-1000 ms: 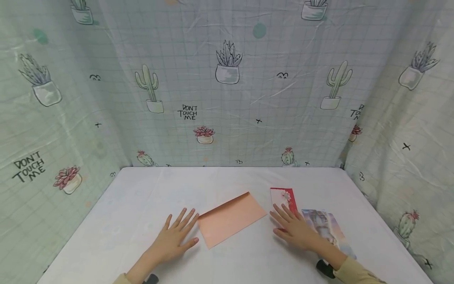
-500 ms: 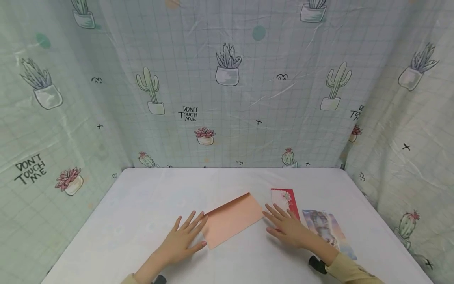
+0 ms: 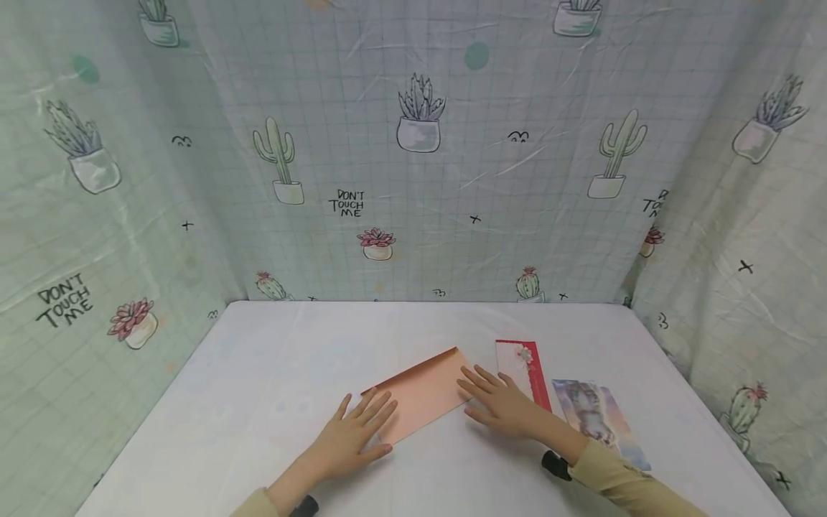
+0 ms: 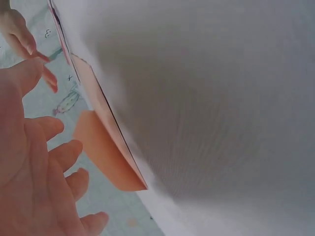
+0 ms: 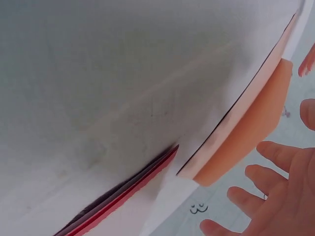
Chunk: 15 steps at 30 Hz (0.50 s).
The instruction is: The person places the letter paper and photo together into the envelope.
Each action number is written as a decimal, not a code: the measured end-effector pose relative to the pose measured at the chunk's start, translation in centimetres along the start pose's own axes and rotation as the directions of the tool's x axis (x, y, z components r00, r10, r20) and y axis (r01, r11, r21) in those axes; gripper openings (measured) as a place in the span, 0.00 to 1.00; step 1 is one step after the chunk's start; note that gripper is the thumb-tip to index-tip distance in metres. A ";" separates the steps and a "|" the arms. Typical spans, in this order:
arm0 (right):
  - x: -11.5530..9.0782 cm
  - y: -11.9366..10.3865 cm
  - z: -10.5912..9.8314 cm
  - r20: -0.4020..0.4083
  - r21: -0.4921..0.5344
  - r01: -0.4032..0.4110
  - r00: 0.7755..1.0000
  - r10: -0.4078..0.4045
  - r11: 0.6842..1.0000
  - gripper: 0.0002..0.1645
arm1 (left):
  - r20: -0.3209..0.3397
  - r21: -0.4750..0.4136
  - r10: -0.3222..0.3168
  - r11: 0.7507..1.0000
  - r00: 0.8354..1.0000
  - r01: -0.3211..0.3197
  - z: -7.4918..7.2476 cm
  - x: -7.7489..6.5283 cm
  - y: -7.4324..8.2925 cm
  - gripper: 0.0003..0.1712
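Observation:
A peach envelope (image 3: 423,395) lies slanted in the middle of the table. Its flap (image 4: 106,152) stands raised along the far side, as the left wrist view shows. My left hand (image 3: 352,439) reaches over the envelope's left end with fingers spread. Over the right end is my right hand (image 3: 500,403), its fingers also extended. Both hands appear to hover, holding nothing; whether any fingertip touches the paper I cannot tell. Just right of the right hand lies a red and white card (image 3: 522,362) with a flower, partly covered by that hand.
A picture card (image 3: 594,416) in blue and pink lies farther right, near the right forearm. The white table (image 3: 310,345) is enclosed at the back and sides by a cactus-print cloth (image 3: 452,251).
Both hands have moved inward over the two ends of the envelope, the left one rightward and the right one leftward. More of the red and white card is uncovered.

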State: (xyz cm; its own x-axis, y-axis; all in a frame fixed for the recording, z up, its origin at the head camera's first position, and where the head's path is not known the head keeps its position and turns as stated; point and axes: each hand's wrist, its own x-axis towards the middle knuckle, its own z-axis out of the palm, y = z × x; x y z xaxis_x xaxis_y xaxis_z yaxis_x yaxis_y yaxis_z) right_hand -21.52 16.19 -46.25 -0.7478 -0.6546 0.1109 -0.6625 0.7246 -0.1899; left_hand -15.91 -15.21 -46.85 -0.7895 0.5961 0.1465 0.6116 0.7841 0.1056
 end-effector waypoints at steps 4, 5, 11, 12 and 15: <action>0.9 -0.2 -0.1 0.012 -0.035 0.028 1.000 -0.028 0.999 0.33 | 0.004 0.010 0.014 1.000 1.000 -0.014 0.0 0.1 0.2 0.36; 1.1 -0.3 -0.1 0.012 -0.048 0.033 0.999 -0.033 0.998 0.33 | -0.005 0.022 0.022 1.000 1.000 -0.022 0.0 0.1 0.2 0.36; 2.3 -0.4 -0.2 -0.023 -0.092 0.065 0.997 -0.067 0.994 0.32 | -0.043 0.089 0.076 0.993 0.996 -0.071 -0.2 0.4 0.1 0.36; 2.4 -0.4 -0.2 -0.024 -0.098 0.068 0.997 -0.071 0.993 0.31 | -0.041 0.091 0.083 0.993 0.996 -0.079 -0.2 0.4 0.0 0.36; 2.7 -0.5 -0.2 -0.019 -0.112 0.078 0.997 -0.080 0.991 0.31 | -0.034 0.109 0.106 0.989 0.994 -0.101 -0.1 0.6 -0.1 0.36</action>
State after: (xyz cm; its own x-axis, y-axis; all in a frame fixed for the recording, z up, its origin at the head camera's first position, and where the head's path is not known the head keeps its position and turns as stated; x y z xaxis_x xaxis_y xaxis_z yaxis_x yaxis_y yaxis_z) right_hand -23.24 14.11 -45.66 -0.6930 -0.7063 0.1445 -0.7192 0.6913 -0.0705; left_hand -16.48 -14.94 -46.64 -0.7182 0.6694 0.1901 0.6792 0.7338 -0.0180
